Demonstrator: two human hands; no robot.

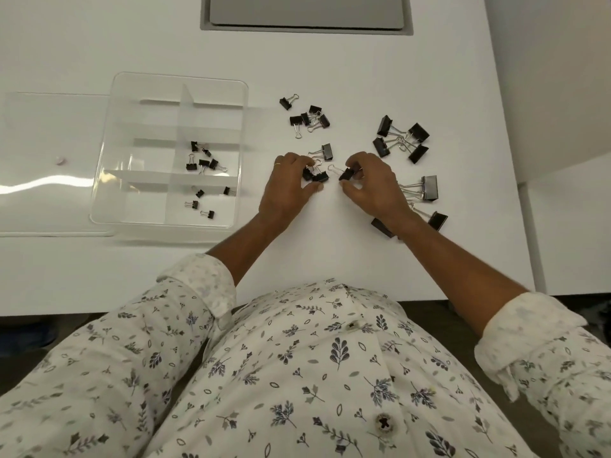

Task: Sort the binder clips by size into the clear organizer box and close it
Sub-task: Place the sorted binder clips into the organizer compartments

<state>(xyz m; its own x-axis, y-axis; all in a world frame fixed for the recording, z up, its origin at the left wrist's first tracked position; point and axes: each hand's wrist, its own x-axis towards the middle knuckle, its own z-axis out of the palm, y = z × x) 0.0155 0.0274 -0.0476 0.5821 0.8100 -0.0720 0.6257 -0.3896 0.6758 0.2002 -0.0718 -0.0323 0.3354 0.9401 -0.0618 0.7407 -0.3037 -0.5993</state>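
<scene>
Beside the organizer (142, 203) with small clips (202, 162) in two compartments, left hand (286, 190) and right hand (373, 186) pinch loose clips (347, 174).

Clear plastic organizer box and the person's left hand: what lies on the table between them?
Nothing. In the head view, the strip of white table between the clear plastic organizer box and the left hand is bare.
</scene>
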